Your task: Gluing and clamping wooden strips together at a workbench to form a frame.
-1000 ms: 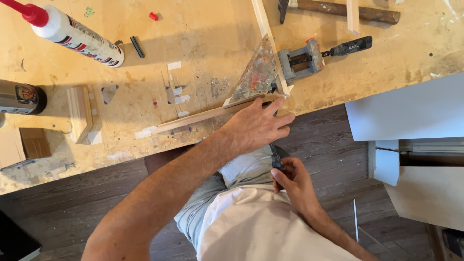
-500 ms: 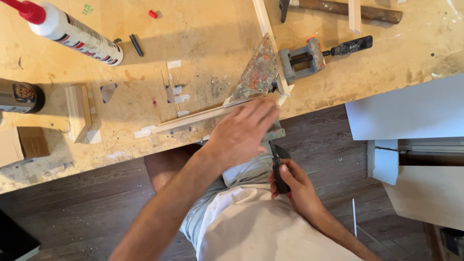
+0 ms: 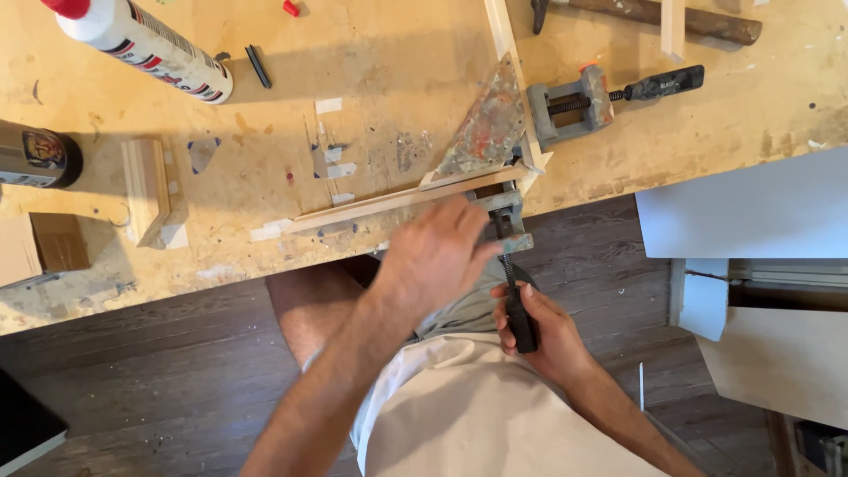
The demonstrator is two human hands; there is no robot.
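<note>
1. Screw clamp [image 3: 505, 225] sits at the workbench [image 3: 371, 106] edge, on the corner of the wooden strips [image 3: 397, 201], beside the metal triangle [image 3: 486, 124].
2. Since a second ago, left hand [image 3: 433, 256] slid off the strip toward the clamp body (loosely curled, touching it).
3. Right hand [image 3: 539, 331] stays clenched on the clamp handle [image 3: 519, 309], below bench edge.
</note>
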